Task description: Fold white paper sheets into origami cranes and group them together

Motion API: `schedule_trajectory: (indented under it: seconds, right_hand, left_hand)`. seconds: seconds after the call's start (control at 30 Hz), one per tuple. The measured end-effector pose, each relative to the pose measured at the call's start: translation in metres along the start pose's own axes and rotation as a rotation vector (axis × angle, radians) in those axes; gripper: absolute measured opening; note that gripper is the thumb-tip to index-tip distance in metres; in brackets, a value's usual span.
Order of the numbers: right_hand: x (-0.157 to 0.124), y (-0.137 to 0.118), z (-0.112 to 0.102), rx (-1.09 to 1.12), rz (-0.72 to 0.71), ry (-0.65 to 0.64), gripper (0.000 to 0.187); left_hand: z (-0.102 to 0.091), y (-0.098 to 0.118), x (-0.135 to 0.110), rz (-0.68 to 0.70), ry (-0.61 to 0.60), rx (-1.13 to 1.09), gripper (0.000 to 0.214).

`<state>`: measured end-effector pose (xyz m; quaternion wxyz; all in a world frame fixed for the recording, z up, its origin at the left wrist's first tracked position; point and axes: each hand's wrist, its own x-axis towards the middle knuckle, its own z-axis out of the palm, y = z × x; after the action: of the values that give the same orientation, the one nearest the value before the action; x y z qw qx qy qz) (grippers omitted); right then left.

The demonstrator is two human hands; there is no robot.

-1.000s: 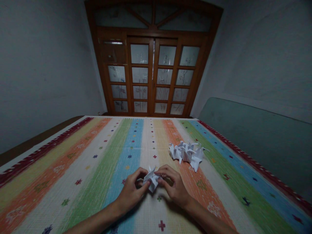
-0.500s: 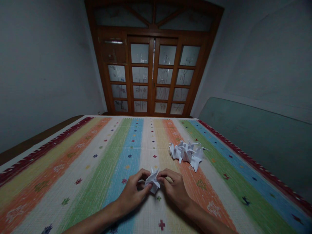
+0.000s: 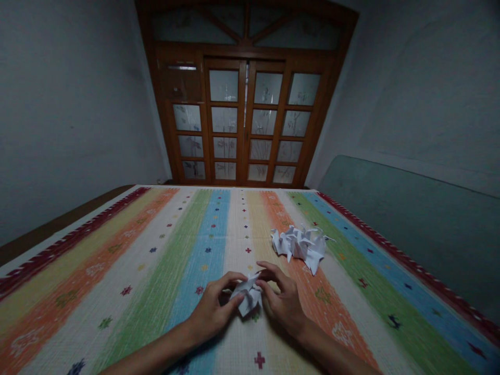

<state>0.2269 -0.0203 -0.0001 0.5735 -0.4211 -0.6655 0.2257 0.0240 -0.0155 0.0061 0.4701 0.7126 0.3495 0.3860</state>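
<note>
White origami paper (image 3: 247, 298), partly hidden by left hand (image 3: 213, 307)

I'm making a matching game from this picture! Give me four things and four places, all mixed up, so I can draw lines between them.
Things:
1. folded white paper
2. heap of paper cranes
3. wooden glass-paned door
4. striped cloth

Places:
A. under the hands and the paper
B. at the far end of the room
C. between the left hand and the right hand
D. on the cloth, beyond the right hand

Right pairs: 1-C, 2-D, 3-B, 4-A
</note>
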Motion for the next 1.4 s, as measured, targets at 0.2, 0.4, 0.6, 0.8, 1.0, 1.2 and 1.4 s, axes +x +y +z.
schedule_trajectory:
  seconds: [0.2,0.4,0.6,0.8,1.0,1.2,1.4]
  right_hand:
    - [0.0028,-0.0027,-0.0048,-0.053,-0.013,-0.096,0.012]
    - [0.0053,-0.0061,-0.0058,0.012,0.042,-0.211,0.013]
    - [0.0045,-0.004,-0.0066,0.005,0.064,-0.249,0.017]
    - [0.0027,-0.0025,-0.0066,0.099,0.107,-0.32,0.015]
    - [0.0021,-0.0052,-0.0086,0.015,-0.025,-0.309,0.013]
    - [0.0055,-0.002,-0.0096,-0.055,-0.049,-0.277,0.022]
    - [0.008,-0.0051,-0.0056,0.04,0.096,-0.23,0.011]
  left_hand:
    - [-0.0036,0.0005,-0.0001,0.076,-0.024,0.08,0.021]
    - [-0.0046,0.0016,0.0007,0.109,-0.046,0.079,0.02]
    - [-0.0038,0.0044,0.0002,0.108,-0.094,0.106,0.019]
    - [-0.003,0.0042,-0.0005,0.128,-0.1,0.141,0.02]
    - [-0.0036,0.0037,0.0023,0.106,-0.086,0.108,0.017]
    - [-0.0034,0.005,0.0022,0.085,-0.11,0.118,0.019]
    - [-0.0031,0.004,0.0021,0.092,-0.112,0.13,0.018]
